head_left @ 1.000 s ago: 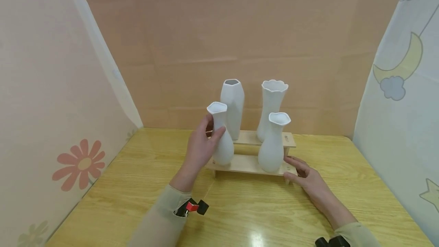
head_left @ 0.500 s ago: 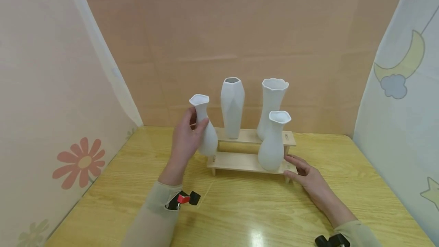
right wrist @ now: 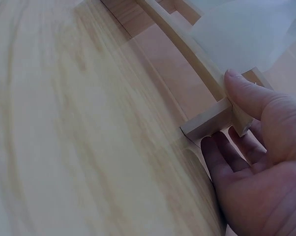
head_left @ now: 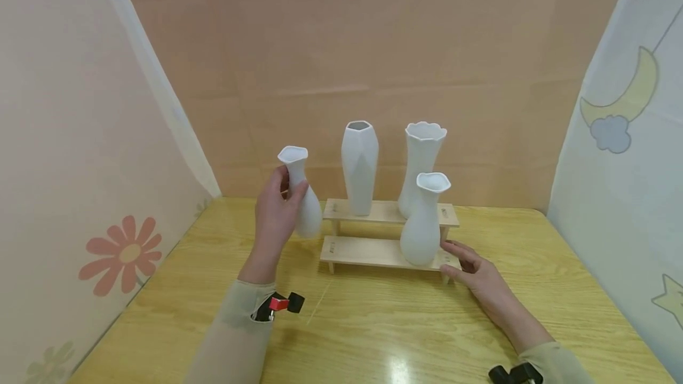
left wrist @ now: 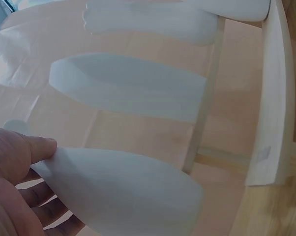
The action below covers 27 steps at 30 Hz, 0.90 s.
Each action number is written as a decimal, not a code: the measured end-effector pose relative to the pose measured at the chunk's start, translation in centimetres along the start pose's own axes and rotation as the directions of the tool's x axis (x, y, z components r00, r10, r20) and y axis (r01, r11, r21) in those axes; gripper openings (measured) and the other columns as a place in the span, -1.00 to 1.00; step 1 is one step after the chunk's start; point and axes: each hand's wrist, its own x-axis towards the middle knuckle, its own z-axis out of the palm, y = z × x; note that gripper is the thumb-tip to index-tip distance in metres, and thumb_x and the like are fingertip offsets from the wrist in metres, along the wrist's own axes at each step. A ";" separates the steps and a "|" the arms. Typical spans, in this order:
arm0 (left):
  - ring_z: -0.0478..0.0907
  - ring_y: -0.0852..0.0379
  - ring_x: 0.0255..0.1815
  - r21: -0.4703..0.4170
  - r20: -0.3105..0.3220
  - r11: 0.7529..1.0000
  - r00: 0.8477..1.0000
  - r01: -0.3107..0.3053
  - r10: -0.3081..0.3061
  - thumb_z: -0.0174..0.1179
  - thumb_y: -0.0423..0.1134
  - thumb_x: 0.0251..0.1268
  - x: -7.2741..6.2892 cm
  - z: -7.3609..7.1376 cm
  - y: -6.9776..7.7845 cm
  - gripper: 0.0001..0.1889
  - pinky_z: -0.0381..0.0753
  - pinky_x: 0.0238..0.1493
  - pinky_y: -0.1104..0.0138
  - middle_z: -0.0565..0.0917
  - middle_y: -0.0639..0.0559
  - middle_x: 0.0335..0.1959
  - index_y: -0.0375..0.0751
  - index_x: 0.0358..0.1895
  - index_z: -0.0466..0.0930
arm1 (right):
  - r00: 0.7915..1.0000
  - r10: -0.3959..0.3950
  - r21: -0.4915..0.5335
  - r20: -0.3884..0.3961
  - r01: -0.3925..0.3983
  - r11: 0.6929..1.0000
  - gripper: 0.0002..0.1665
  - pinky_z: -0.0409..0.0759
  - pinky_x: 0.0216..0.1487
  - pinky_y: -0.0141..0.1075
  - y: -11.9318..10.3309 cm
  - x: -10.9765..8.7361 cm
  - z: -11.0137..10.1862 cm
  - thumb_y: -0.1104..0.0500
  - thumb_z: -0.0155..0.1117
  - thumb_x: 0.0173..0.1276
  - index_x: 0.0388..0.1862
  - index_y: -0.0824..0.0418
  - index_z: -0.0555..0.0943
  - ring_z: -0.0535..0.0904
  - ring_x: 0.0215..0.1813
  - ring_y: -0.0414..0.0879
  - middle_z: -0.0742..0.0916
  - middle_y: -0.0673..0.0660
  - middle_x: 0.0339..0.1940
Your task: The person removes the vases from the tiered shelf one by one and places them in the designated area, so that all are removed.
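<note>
My left hand (head_left: 273, 212) grips a white vase (head_left: 308, 212) by its narrow neck, left of the two-tier wooden stand (head_left: 363, 249). This vase has a flared, wavy rim and a rounded belly, and it tilts a little; in the left wrist view its body (left wrist: 123, 189) hangs beside the stand. At the stand's right end, my right hand (head_left: 488, 283) holds the lower tier. The right wrist view shows the thumb (right wrist: 246, 93) against the board's edge, with the fingers around the end by a leg. A similar white vase (head_left: 420, 239) stands on the lower tier's right.
On the upper tier stand a faceted white vase (head_left: 360, 170) at left and a scalloped-rim white vase (head_left: 418, 162) at right. The stand rests on a wood-grain table (head_left: 373, 319). A tan backdrop (head_left: 341, 46) rises behind, with patterned sheets at both sides.
My left hand has lifted the wavy-rimmed vase off the lower tier and carried it left, past the stand's end. My right hand stays at the stand's right end.
</note>
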 end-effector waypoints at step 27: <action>0.65 -0.28 0.37 -0.016 -0.062 1.000 0.998 0.014 -0.015 0.35 -0.18 0.64 1.5 2.3 -7.8 -0.53 0.63 0.37 -0.20 0.69 -0.29 0.31 -0.26 0.45 0.54 | 1.000 0.025 -0.022 -0.001 -0.025 0.999 -0.13 0.08 0.71 -0.01 0.2 0.0 0.5 -0.07 0.48 0.59 0.73 0.15 0.41 -0.02 0.81 0.31 0.20 0.24 0.83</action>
